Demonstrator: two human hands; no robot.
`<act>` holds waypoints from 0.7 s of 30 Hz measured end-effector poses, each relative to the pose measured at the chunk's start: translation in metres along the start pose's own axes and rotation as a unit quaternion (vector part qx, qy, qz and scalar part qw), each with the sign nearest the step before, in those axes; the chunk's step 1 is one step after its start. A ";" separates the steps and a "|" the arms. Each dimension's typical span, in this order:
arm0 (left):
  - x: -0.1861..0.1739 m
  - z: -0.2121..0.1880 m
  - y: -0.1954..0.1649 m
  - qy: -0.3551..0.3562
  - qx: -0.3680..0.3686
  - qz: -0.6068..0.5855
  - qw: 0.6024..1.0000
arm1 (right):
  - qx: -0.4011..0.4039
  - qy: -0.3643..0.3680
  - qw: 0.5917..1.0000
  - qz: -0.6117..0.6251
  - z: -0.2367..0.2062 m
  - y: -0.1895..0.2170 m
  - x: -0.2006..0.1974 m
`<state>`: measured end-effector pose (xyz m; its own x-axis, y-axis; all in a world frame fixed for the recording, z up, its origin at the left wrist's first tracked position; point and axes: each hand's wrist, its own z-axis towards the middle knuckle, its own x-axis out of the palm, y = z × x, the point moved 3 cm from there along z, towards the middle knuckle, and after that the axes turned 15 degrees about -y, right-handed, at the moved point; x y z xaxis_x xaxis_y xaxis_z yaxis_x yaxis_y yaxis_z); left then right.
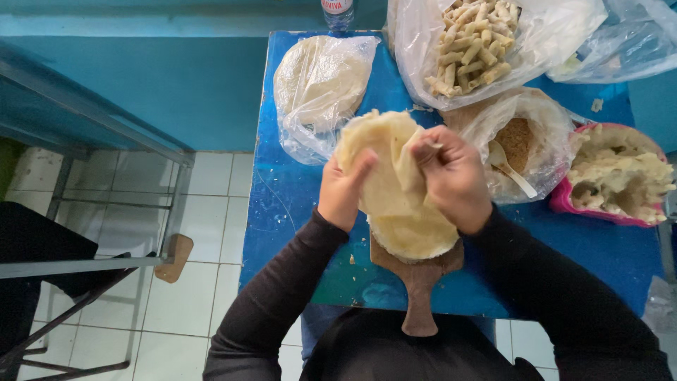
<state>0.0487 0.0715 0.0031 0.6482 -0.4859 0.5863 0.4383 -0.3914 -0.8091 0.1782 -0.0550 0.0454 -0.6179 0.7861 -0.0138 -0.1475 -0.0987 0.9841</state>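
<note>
Above the wooden board point(420, 279), my left hand point(343, 192) and right hand point(453, 176) pinch a thin wrapper point(381, 166), fingers clamped on it. Beyond sit a bag of rolls point(471, 44), a bagged crumb bowl point(520, 141) and a pink tub of filling point(615, 176), all on the blue table point(282, 190).

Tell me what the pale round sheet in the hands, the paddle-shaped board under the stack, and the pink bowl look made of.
Pale round sheet: thin dough wrapper, matte, limp; it folds between left hand and right hand. Paddle-shaped board: bare brown wood, apparently, with a dull finish. Pink bowl: probably plastic, smooth and bright.
</note>
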 end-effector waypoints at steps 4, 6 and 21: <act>0.013 -0.008 -0.002 0.060 0.032 0.079 0.995 | -0.134 -0.010 0.985 -0.106 -0.009 0.016 0.003; 0.015 -0.009 -0.005 0.056 0.022 0.093 0.994 | -0.181 -0.042 0.974 -0.132 -0.007 0.024 0.000; 0.011 -0.004 -0.007 0.067 -0.071 0.043 0.994 | 0.129 0.144 0.980 -0.048 0.014 0.023 -0.017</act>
<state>0.0500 0.0656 0.0158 0.5868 -0.6177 0.5235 0.2875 -0.4454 -0.8479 0.1962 -0.0620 0.0708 -0.8089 0.5753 -0.1213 -0.0390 0.1534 0.9874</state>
